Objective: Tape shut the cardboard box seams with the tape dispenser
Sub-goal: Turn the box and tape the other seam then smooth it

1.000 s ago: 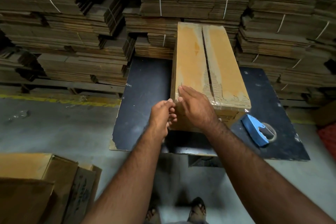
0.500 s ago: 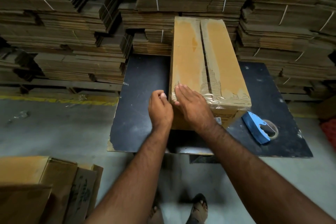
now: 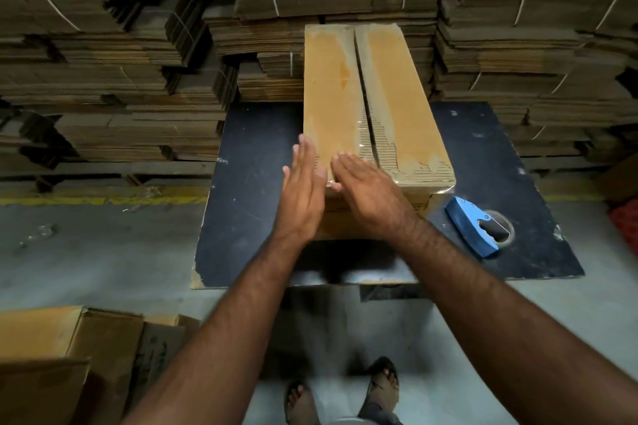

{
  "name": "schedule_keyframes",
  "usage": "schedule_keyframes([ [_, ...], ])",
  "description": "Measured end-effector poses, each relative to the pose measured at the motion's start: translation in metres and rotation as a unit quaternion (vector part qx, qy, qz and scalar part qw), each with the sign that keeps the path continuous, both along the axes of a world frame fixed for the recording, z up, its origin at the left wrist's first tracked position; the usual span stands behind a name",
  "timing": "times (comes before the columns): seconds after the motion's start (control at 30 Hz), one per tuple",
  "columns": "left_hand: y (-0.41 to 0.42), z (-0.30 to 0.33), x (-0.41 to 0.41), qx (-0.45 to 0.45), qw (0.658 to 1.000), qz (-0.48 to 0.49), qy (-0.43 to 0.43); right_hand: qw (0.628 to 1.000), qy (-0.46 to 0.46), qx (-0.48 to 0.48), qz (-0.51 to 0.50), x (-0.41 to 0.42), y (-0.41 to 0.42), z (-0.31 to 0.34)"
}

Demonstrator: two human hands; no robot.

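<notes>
Cardboard box lengthwise on black table, centre seam untaped past near end | step: pressing clear tape at near edge | left hand flat on left side, right hand flat on top; both grips apart, empty | next: fetch blue dispenser lying right of box, run along seam

Both arms stretched forward, bare to above the elbow. Left hand flat and upright, fingers straight and close together, thumb on top. Right hand palm down, fingers straight and slightly spread, pointing forward and left. Both hands near each other, not touching.
</notes>
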State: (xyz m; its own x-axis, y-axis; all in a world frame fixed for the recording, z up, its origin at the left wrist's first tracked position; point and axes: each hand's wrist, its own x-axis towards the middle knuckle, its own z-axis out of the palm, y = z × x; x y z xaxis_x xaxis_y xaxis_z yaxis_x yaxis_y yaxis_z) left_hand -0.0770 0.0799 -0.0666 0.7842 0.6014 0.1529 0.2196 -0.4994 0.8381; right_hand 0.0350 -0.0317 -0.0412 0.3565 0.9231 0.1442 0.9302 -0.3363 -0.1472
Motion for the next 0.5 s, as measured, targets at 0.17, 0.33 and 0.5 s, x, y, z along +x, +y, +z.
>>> schedule_keyframes([
  [0.17, 0.012, -0.019, -0.008, 0.194, 0.978, -0.047, 0.052, 0.998, -0.043, 0.033, -0.036, 0.001, -0.013, -0.019],
  [0.33, 0.020, -0.015, -0.011, 0.349, 0.927, -0.073, 0.113, 1.000, -0.011, -0.009, -0.005, 0.010, -0.016, -0.011],
  [0.5, 0.006, 0.001, -0.002, 0.306, 0.945, -0.081, 0.078, 0.999, -0.005, -0.026, -0.023, 0.020, -0.024, 0.002],
])
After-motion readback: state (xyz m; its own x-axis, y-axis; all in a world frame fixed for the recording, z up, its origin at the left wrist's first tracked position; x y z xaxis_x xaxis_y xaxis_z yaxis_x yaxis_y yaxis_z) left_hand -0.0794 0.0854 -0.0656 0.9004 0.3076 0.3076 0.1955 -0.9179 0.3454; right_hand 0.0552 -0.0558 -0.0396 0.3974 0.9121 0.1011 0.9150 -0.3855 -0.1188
